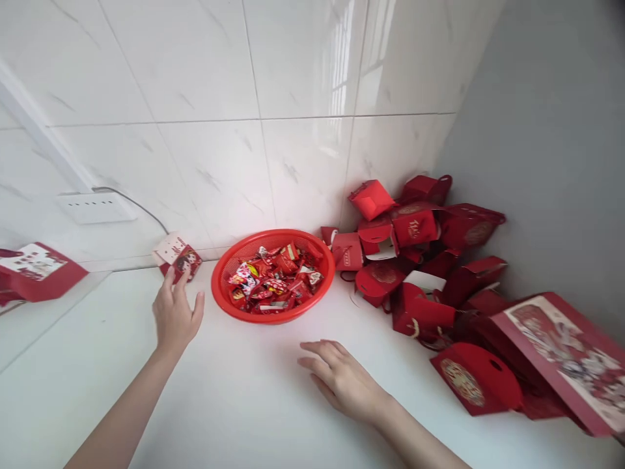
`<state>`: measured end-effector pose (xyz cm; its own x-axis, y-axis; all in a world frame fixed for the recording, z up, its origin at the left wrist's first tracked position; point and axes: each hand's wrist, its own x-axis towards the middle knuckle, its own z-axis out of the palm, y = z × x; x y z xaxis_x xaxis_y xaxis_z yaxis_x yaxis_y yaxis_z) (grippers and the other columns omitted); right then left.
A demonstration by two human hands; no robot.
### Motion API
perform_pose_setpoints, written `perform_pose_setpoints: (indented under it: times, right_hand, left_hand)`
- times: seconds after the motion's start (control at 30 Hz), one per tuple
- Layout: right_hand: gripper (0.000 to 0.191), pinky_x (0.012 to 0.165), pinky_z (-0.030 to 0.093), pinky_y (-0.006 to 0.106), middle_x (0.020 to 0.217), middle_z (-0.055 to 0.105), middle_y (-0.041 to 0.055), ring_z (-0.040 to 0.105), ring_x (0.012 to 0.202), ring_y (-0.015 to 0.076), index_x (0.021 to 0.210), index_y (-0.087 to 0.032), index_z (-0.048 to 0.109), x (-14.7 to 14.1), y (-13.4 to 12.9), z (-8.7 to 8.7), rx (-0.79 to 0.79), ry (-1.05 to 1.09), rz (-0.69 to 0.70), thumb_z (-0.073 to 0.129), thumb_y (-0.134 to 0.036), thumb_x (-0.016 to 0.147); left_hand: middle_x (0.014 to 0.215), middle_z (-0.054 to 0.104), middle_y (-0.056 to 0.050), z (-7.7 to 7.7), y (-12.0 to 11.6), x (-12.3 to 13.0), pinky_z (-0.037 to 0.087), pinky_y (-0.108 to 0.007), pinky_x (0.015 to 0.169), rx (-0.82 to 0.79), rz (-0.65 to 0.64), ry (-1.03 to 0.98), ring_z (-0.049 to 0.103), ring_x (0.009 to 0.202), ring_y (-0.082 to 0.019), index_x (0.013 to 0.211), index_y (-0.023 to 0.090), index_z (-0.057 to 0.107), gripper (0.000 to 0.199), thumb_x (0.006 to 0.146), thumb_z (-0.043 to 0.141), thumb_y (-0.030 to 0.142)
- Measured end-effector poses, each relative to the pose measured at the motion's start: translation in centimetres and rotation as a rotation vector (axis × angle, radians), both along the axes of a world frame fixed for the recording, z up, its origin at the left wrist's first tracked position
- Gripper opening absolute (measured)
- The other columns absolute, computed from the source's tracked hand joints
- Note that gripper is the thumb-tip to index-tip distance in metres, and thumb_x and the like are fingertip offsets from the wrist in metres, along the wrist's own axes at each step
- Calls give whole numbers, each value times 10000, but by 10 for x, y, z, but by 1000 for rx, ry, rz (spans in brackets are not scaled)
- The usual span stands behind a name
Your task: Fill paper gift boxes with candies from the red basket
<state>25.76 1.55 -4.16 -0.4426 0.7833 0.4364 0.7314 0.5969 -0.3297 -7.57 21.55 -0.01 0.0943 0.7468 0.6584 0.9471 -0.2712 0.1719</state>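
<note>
At the left, my left hand (176, 311) reaches toward a small red-and-white patterned box (188, 262) by the wall. Its fingertips overlap the box's lower edge; whether they touch it I cannot tell. The thumb stands apart from the fingers. My right hand (344, 378) hovers over the white tabletop (254, 397), fingers stretched out with nothing in them. Beyond it, a red plastic basket (222, 301) holds many wrapped candies (276, 277) in red, pink and white.
Red gift boxes (422, 309) lie piled in the right corner, with a large printed box (571, 358) at the near end. Far left is a red-and-white box (43, 270). A power strip (97, 208) on the tiled wall has a dark cable (139, 203).
</note>
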Motion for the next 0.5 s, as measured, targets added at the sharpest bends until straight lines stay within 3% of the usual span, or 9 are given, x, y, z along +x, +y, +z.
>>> perform_pose_setpoints:
  times: [0.1, 0.2, 0.33, 0.5]
  right_hand:
    - [352, 1082, 407, 527, 1372, 545, 155, 520, 1254, 252, 1281, -183, 538, 22, -2, 18, 155, -35, -160, 476, -110, 943]
    - [352, 1090, 385, 548, 1402, 513, 158, 487, 1288, 274, 1295, -194, 535, 55, -19, 40, 257, 0, -413, 493, -136, 950]
    - [357, 1051, 439, 499, 1403, 516, 126, 509, 1268, 281, 1285, -225, 562, 106, -65, 58, 387, 109, -706, 554, -182, 931]
    - [388, 1074, 400, 550, 1376, 527, 158, 488, 1294, 342, 1275, -187, 581, 162, -131, 49, 521, 172, -1193, 602, -311, 909]
  left_hand:
    - [1624, 180, -91, -47, -25, -9, 224, -495, 1182, -172, 94, 34, 326, 1422, -311, 1490, 176, 360, 583, 976, 305, 447]
    - [1620, 206, -91, -78, -20, -24, 220, -553, 1170, -543, 109, 134, 253, 1461, -318, 1514, 161, 334, 656, 965, 229, 506]
    - [1631, 159, -55, -88, -5, -31, 134, -590, 1181, -658, 127, 212, 160, 1495, -309, 1558, 202, 214, 715, 945, 220, 570]
    - [1638, 132, -48, -84, -4, -27, 127, -566, 1184, -667, 145, 226, 163, 1495, -306, 1559, 222, 196, 721, 948, 224, 604]
